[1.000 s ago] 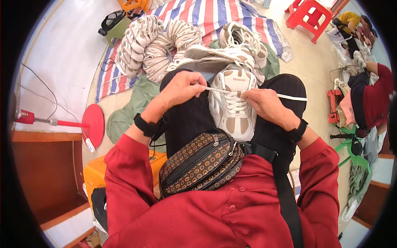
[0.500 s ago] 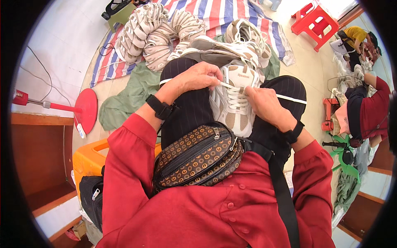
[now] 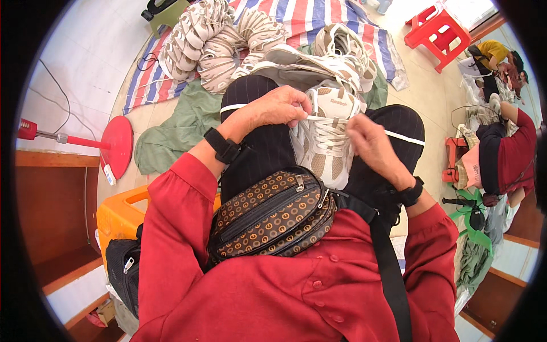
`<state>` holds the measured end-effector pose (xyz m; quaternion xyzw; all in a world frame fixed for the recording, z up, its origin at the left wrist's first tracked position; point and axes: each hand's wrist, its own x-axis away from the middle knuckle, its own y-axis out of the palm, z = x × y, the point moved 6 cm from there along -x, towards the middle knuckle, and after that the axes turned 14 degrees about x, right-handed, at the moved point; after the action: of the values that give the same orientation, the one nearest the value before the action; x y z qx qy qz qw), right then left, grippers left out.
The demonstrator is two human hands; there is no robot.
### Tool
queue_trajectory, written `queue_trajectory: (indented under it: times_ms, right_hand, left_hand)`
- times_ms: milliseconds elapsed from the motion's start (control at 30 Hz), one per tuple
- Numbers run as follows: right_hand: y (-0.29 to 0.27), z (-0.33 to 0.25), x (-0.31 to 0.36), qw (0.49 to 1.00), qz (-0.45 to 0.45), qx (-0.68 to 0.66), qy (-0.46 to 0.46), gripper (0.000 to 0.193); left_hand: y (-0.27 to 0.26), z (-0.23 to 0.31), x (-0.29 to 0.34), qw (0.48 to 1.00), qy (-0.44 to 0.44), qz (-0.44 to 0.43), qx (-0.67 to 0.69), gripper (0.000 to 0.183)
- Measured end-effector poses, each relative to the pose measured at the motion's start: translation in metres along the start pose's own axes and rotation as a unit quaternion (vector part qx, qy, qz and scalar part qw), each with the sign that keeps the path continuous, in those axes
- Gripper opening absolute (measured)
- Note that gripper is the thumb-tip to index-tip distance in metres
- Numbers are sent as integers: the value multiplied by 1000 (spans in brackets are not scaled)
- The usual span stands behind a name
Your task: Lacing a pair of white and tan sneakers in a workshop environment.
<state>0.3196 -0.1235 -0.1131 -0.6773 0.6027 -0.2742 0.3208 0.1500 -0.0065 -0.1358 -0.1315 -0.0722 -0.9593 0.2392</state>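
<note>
A beige and white sneaker (image 3: 327, 162) is held between my knees, its toe toward me and its tongue away. White shoelace (image 3: 329, 134) crosses its front in several rows. At the upper left of the lacing, my left hand (image 3: 280, 106) pinches a stretch of lace that runs across the shoe. By the right eyelet row is my right hand (image 3: 371, 143), its fingers curled and slightly blurred; what lies between them is hidden. More beige and white sneakers (image 3: 342, 51) lie just beyond the one in my lap.
Rings of stacked shoe pieces (image 3: 219, 60) lie on a striped sheet (image 3: 302, 17) beside a green cloth (image 3: 176, 128). A red stool (image 3: 436, 37) stands far right. Another person (image 3: 510, 148) sits at the right. A patterned waist bag (image 3: 270, 216) rests on my lap.
My right hand has shifted slightly right and toward me, along the shoe's right edge. My left hand stays near the upper lacing, still pinching lace, a little further right.
</note>
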Motion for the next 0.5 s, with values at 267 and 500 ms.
queue_trajectory:
  times_ms: [267,500]
  right_hand:
    - [-28,29,22,994,47,3,101,6]
    - [-10,19,16,997,18,64,50,11]
  left_hand:
    - [-1,3,7,996,-36,32,-70,13]
    - [1,7,15,993,-43,37,-102,16]
